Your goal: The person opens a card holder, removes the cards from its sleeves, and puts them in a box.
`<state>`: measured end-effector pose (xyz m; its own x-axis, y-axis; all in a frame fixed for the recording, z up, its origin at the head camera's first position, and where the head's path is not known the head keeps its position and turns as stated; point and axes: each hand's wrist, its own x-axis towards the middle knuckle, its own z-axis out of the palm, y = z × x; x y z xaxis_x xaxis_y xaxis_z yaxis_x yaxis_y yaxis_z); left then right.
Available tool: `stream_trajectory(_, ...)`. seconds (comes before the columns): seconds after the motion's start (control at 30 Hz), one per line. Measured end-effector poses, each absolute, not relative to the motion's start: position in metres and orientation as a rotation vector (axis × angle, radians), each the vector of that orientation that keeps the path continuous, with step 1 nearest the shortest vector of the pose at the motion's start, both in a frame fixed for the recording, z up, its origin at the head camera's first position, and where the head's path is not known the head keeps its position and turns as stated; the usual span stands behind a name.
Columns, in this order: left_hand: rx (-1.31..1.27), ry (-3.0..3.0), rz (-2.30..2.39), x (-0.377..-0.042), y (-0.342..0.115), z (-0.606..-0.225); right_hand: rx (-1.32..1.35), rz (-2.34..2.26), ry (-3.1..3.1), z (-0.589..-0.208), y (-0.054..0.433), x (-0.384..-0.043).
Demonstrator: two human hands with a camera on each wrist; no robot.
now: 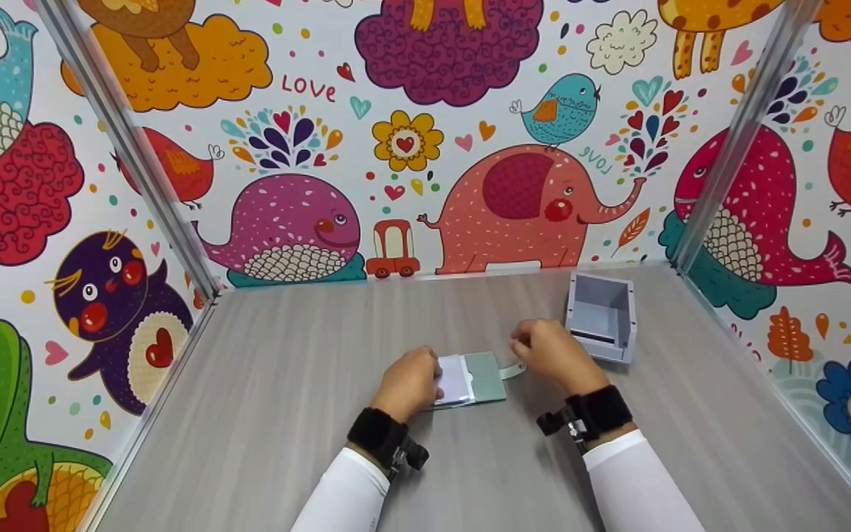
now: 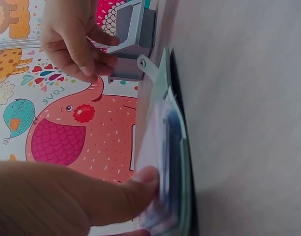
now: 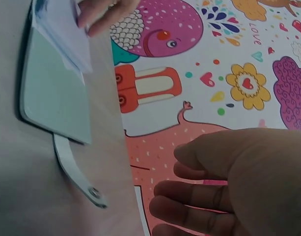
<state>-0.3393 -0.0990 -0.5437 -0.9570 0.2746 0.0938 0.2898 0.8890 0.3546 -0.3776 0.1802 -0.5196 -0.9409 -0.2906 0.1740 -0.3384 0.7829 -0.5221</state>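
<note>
A pale green card holder (image 1: 486, 377) lies opened on the table, its clear plastic sleeves (image 1: 453, 377) showing whitish. From its right edge sticks out a strap (image 3: 74, 169) with a metal snap. My left hand (image 1: 408, 383) grips the sleeves at the left part of the holder. In the left wrist view its thumb (image 2: 145, 179) presses on their edge, and the right wrist view shows its fingertips at the raised sleeve. Just beyond the strap, my right hand (image 1: 555, 353) hovers with loosely curled fingers (image 3: 177, 209) and holds nothing.
A grey open-topped box (image 1: 603, 314) stands behind and right of my right hand. Walls printed with cartoon animals (image 1: 514, 207) enclose the wood-grain table (image 1: 285, 355) at the back and both sides. Metal posts (image 1: 137, 148) mark the corners.
</note>
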Motion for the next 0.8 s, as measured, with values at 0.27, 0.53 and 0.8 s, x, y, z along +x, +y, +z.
stream_trajectory(0.27,-0.441,-3.04,-0.583,-0.34,-0.099,-0.543,0.66,0.847,-2.886,-0.525,0.149,-0.369)
stream_trajectory(0.53,-0.483,-3.008,-0.551,-0.34,-0.101,-0.543,0.92,0.777,-2.825,-0.539,0.118,-0.357)
stream_trajectory(0.8,-0.516,-2.982,-0.541,-0.341,-0.102,-0.544,0.935,0.807,-2.834,-0.543,0.117,-0.355)
